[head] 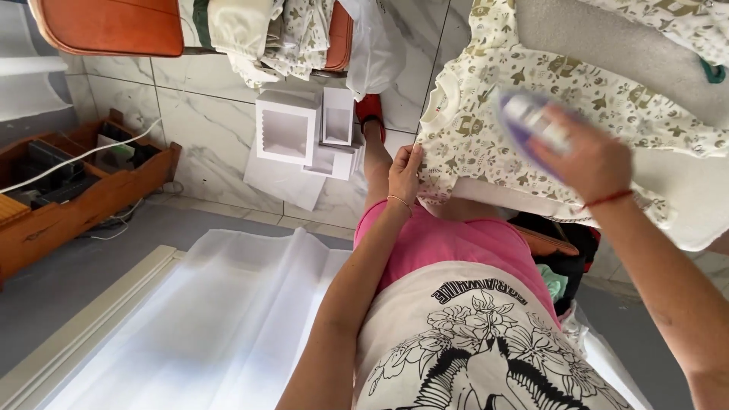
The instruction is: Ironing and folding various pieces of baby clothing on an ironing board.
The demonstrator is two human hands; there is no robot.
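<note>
While the left hand [405,168] pinches the printed shirt [531,99], the right hand's [588,156] grip holds a blurred iron [531,121].

Purple-and-white iron [531,125] motion-blurred in the right hand [588,159], its shape unclear, printed shirt [531,91] cut off at the top edge, orange chair [114,26] cropped, tray contents [61,171] indistinct

Both hands reach forward: left hand [404,173] pinching, right hand [588,156] closed in a grip.

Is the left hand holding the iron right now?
No. The left hand pinches the hem of the printed shirt, while the right hand holds the iron.
</note>
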